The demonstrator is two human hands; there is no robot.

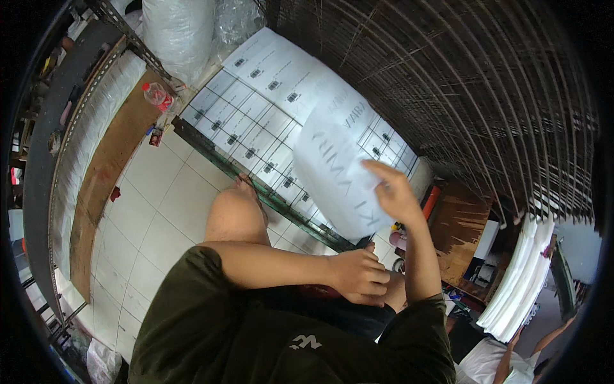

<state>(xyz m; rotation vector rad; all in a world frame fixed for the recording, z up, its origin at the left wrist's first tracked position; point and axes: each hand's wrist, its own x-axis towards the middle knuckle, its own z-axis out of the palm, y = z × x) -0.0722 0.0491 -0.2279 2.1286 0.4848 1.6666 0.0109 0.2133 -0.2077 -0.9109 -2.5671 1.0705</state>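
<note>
The thin sheet (323, 173) spreads left of the person's right hand (384, 182), reaching both farther and nearer than the fingers, with thumb and forefinger pinched on its right side. It hangs above a green-edged wire-grid tray (220, 163) with white printed panels (256, 73). The sheet is whitish and slightly see-through, bearing large grey lettering (blurred at the far end). Over the lap, the left hand (362, 276) has curled fingers; whether they grip anything cannot be told.
</note>
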